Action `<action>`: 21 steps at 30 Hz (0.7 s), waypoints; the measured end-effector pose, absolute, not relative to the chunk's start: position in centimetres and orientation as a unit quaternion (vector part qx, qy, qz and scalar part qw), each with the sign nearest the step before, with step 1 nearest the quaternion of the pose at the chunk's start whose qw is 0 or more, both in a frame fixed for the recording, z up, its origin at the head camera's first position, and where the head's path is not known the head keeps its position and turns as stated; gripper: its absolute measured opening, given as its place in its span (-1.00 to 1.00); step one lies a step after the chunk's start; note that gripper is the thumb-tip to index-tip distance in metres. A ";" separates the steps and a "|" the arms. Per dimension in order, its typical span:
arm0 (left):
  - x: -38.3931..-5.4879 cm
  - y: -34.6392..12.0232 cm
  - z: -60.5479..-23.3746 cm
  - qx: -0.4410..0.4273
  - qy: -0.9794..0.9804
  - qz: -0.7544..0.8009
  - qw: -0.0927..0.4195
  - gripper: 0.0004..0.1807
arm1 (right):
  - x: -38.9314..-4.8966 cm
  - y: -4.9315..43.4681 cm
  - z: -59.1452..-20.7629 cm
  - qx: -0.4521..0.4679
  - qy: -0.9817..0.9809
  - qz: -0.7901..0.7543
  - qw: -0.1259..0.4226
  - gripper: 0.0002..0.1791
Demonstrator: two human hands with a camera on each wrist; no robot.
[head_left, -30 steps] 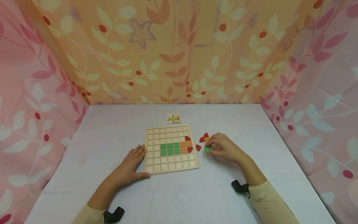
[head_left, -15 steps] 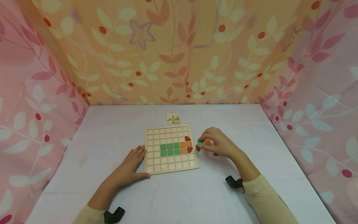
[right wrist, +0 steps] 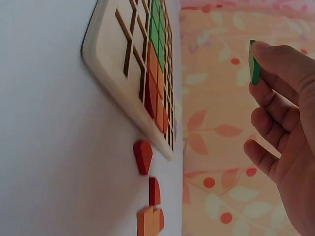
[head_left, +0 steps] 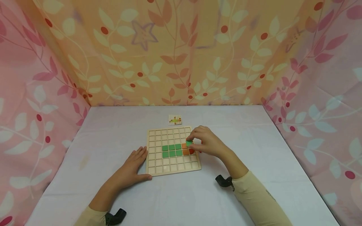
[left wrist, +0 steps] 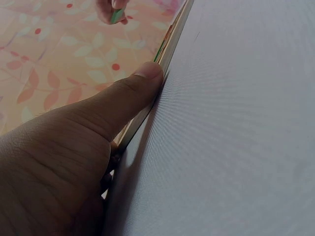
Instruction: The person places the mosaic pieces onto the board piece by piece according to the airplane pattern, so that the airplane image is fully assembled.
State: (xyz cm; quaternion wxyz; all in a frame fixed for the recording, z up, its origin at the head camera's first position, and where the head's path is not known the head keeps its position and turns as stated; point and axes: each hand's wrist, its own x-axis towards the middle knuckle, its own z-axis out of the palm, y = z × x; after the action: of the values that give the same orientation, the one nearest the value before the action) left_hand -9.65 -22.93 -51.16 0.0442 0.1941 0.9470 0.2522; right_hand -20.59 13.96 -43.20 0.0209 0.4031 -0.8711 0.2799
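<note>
My right hand (head_left: 210,142) pinches a green square tile (right wrist: 254,69) between thumb and index finger, above the right part of the wooden grid board (head_left: 168,168). The right wrist view has the tile raised clear of the board, its other fingers loosely bent. Green tiles (head_left: 172,153) sit in two rows on the grid, with orange tiles (head_left: 185,152) to their right. Rounded red pieces (right wrist: 151,96) lie at the orange end, partly covered by my hand in the head view. My left hand (head_left: 130,169) rests against the board's left edge, fingers extended, thumb at the near corner.
Beyond the board lies a small picture card (head_left: 174,119). To the board's right, the right wrist view has a loose red piece (right wrist: 142,157), another red piece (right wrist: 154,191) and orange pieces (right wrist: 145,221). Patterned cloth walls surround the white table (head_left: 181,201).
My right hand has picked up the green tile from beside the loose pieces and carried it left over the board. The left hand has stayed at the board's edge.
</note>
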 end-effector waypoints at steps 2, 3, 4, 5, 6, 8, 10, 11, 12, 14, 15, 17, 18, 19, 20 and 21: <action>-9.7 -23.0 -51.2 0.195 0.947 0.251 0.044 0.32 | -20.6 13.2 -43.2 0.410 -0.868 0.280 0.025 -0.79; -9.7 -23.0 -51.3 0.196 0.947 0.251 0.043 0.32 | -20.6 12.8 -43.2 0.413 -0.867 0.278 0.027 -0.79; -9.7 -23.0 -51.3 0.196 0.947 0.250 0.042 0.32 | -20.6 12.4 -43.2 0.416 -0.865 0.278 0.029 -0.79; -9.7 -23.0 -51.3 0.197 0.947 0.249 0.041 0.32 | -20.6 12.0 -43.2 0.418 -0.864 0.278 0.030 -0.79; -9.7 -23.0 -51.4 0.198 0.947 0.249 0.041 0.32 | -20.6 11.6 -43.2 0.421 -0.863 0.277 0.030 -0.79; -9.7 -23.0 -51.4 0.199 0.947 0.248 0.040 0.32 | -20.6 10.9 -43.3 0.426 -0.861 0.275 0.030 -0.80; -9.7 -23.0 -51.3 0.199 0.947 0.249 0.040 0.32 | -20.6 10.2 -43.3 0.432 -0.858 0.276 0.027 -0.80; -9.7 -23.0 -51.3 0.199 0.947 0.249 0.041 0.32 | -20.6 9.9 -43.4 0.433 -0.858 0.275 0.026 -0.81; -9.7 -23.0 -51.3 0.199 0.947 0.249 0.041 0.32 | -20.6 9.6 -43.4 0.435 -0.857 0.276 0.024 -0.81; -9.8 -23.0 -51.3 0.198 0.947 0.250 0.042 0.32 | -20.5 9.0 -43.4 0.438 -0.855 0.277 0.023 -0.81; -9.8 -23.0 -51.3 0.197 0.947 0.250 0.043 0.33 | -20.5 8.7 -43.4 0.439 -0.854 0.277 0.023 -0.81; -9.8 -23.0 -51.3 0.196 0.947 0.250 0.044 0.33 | -20.5 8.1 -43.5 0.438 -0.857 0.271 0.024 -0.80; -9.8 -23.0 -51.3 0.195 0.947 0.250 0.044 0.33 | -20.4 7.9 -43.5 0.438 -0.857 0.270 0.023 -0.79; -9.8 -23.0 -51.3 0.195 0.947 0.251 0.044 0.33 | -20.4 7.6 -43.5 0.437 -0.858 0.267 0.023 -0.79; -9.8 -23.0 -51.3 0.195 0.947 0.251 0.044 0.33 | -20.4 7.3 -43.6 0.437 -0.860 0.263 0.022 -0.78; -9.8 -23.0 -51.3 0.195 0.947 0.252 0.044 0.33 | -20.3 7.1 -43.6 0.435 -0.862 0.259 0.020 -0.78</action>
State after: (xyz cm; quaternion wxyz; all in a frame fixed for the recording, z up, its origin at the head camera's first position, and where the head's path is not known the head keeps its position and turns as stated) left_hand -9.77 -22.97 -51.28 0.0444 0.1951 0.9467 0.2524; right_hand -20.31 7.07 -43.62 0.0195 0.4353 -0.8619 0.2595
